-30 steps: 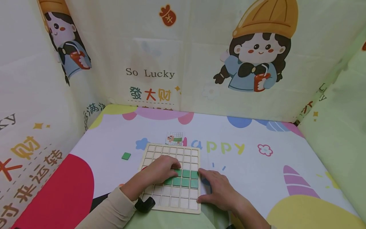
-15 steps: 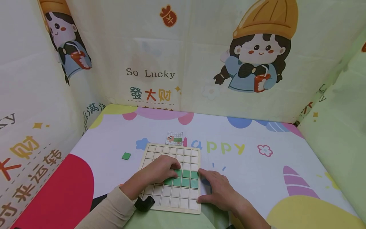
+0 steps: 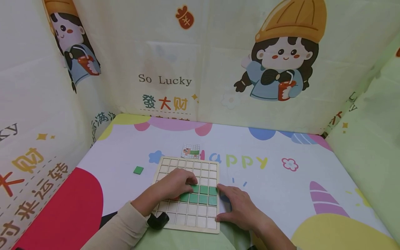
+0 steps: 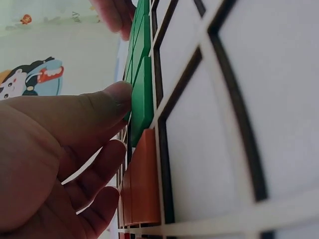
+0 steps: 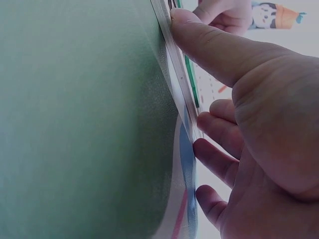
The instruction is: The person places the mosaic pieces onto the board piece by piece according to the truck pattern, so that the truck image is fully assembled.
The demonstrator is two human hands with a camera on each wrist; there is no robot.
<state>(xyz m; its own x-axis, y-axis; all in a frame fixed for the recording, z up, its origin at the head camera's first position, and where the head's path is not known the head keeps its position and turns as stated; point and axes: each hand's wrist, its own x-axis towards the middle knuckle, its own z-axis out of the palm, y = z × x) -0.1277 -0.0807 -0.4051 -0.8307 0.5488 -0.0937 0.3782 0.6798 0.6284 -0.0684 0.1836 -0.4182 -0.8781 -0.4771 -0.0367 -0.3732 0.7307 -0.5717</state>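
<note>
A wooden grid board lies on the table, with green tiles in two of its rows. My left hand reaches over the board from the left and hides part of those rows. In the left wrist view its straight thumb touches a green tile, beside orange-brown tiles; the other fingers bend loosely near the surface. A bit of red tile shows under the hand. My right hand spreads along the board's right edge, thumb and fingertips against the rim.
A loose green tile lies on the table left of the board. Behind the board is a small picture card with a gridded animal pattern. Printed cloth walls stand at the back and sides.
My left hand has shifted very slightly, and a little more of the green and red tiles shows beneath it. The right hand stays at the board's edge.
</note>
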